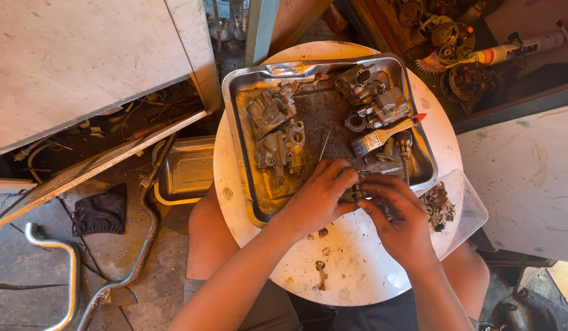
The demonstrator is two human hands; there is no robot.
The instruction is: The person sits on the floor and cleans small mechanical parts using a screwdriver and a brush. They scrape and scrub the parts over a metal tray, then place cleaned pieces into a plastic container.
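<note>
- Cluttered workshop floor of stained concrete surrounds a round white counter (351,270), its top chipped and spotted with rust-brown grime.
- On the counter sits a dented rectangular steel tray (241,141), its rim crumpled at the far edge and its bottom filmed with dark oily residue.
- At the tray's near edge, the left hand (321,196) and right hand (397,214) meet, fingers curled tight around a small metal part (356,193); both hands grip it together, and its shape is mostly hidden by the fingers.
- Inside the tray, toward its left half, lie two grey cast-metal carburetor bodies (278,132), rough and knobbly; more castings (373,92) crowd the tray's far right corner.
- A flat paintbrush (382,136) with a pale wooden handle and red tip lies diagonally in the tray's right half, bristles dark with dirt, just beyond the hands.
- Just right of the tray, a clear plastic lid (471,211) holds a heap of small rusty bits.
- Left of the tray, down on the floor, rest a second empty steel pan (186,175), a bent chrome pipe (146,245) and a black rag (101,211).
</note>
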